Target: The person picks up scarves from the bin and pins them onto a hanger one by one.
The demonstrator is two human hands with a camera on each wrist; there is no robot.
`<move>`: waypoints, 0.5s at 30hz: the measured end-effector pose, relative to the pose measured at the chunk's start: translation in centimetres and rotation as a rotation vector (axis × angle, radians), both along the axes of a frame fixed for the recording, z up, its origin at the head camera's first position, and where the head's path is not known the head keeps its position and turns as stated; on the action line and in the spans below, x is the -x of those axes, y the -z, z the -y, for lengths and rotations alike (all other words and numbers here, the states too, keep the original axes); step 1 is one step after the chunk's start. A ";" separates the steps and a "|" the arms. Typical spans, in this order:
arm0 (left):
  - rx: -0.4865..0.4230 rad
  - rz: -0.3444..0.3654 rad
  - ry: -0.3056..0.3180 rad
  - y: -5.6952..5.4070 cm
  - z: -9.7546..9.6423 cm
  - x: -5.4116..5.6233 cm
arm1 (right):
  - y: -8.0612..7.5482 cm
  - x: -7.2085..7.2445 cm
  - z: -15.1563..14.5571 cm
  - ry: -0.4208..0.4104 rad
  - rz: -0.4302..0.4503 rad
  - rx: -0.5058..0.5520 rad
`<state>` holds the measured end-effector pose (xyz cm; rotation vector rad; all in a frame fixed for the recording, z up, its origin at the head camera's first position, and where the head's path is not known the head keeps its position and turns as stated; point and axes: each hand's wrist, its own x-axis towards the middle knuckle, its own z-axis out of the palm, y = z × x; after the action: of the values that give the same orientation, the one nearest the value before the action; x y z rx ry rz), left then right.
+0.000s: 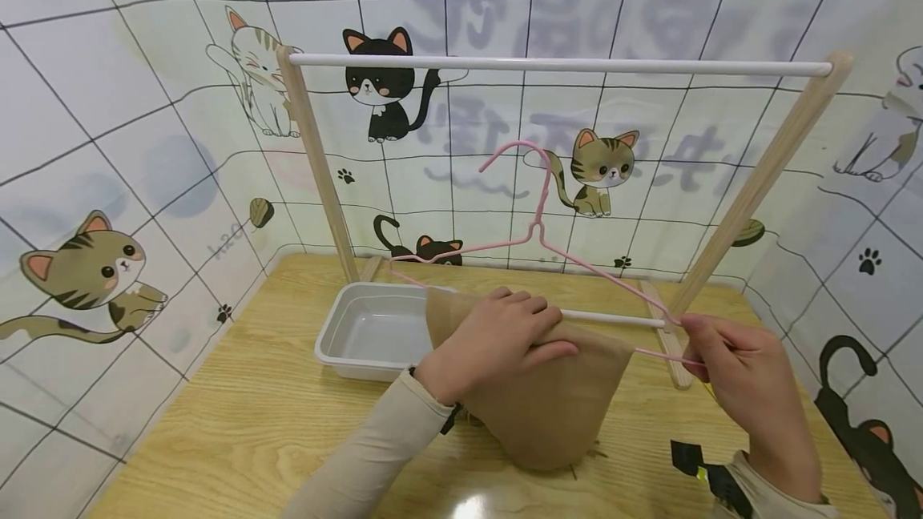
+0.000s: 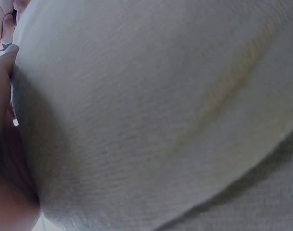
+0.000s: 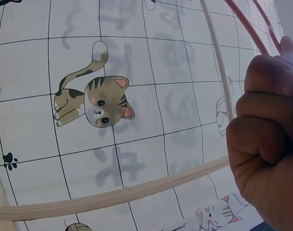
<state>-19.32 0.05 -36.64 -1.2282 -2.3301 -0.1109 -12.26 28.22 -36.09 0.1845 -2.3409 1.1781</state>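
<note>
Two hands in work, one pink hanger point(image 1: 611, 271), one tan cloth point(image 1: 555, 415). Hanger is up in front of the rack, hook upright, its open end to the left, below the top rod point(image 1: 577, 66) and not on it. Cloth hides the middle of the hanger's lower bar and hangs down from there; pink wire shows past it at both ends.

Left hand point(image 1: 501, 343): clamped on the cloth's top edge, four fingers folded over, thumb laid along the front. Its own wrist view is mostly fabric up close, not much else readable.

Right hand point(image 1: 746, 375): pinches the hanger's right corner. Right wrist view has its fingers curled, two pink wires running into the grip. Hands are apart, cloth corner and bare wire between them. One dark strap per wrist.

Rack count: two wooden uprights point(image 1: 320, 175), two wooden feet point(image 1: 676, 359), one top rod, one lower rod point(image 1: 613, 317), both white. One white tray point(image 1: 382, 335) sits on the table point(image 1: 216, 415), left of the cloth, partly behind it. Backdrop is a gridded sheet point(image 1: 476, 207), seven cats on it in the head view.
</note>
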 end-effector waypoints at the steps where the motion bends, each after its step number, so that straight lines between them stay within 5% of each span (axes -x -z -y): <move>1: 0.006 -0.003 0.002 0.0 0.0 0.1 | 0.0 0.0 0.0 0.000 0.002 0.001; 9: 0.011 -0.076 0.002 0.3 -0.2 0.2 | 0.0 0.0 0.0 0.002 0.004 0.011; 15: -0.003 -0.055 0.001 0.4 -0.5 0.2 | -0.1 0.0 0.1 -0.012 -0.009 0.011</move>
<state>-19.49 0.60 -37.09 -1.2154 -2.2814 -0.0803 -12.27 28.16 -36.00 0.1999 -2.3286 1.1930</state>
